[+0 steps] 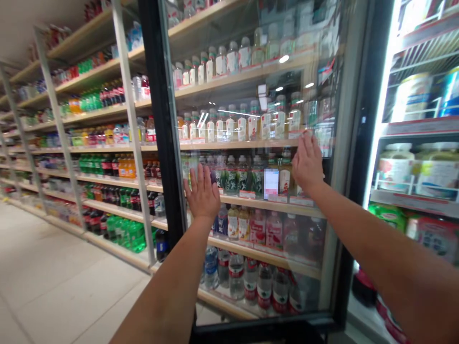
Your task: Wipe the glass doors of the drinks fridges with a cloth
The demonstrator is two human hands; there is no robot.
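A glass cooler door with a black frame (165, 143) stands swung out in front of me. My left hand (202, 193) lies against the lower left part of the pane, its fingers spread and pointing up. Higher and to the right, my right hand (308, 162) is at the glass with slightly bent fingers held close together. Neither hand shows anything in it, though the right palm is hidden. Between the hands, a pale blurred rectangle (271, 184) shows on the pane. Ceiling lights reflect in the glass.
Through the glass, shelves carry rows of bottles, including clear bottles with red labels (264, 286) at the bottom. On the right, the lit cooler interior holds wide-capped jars (396, 167). Long drink shelves (107, 177) run off to the left above a tiled floor (43, 286).
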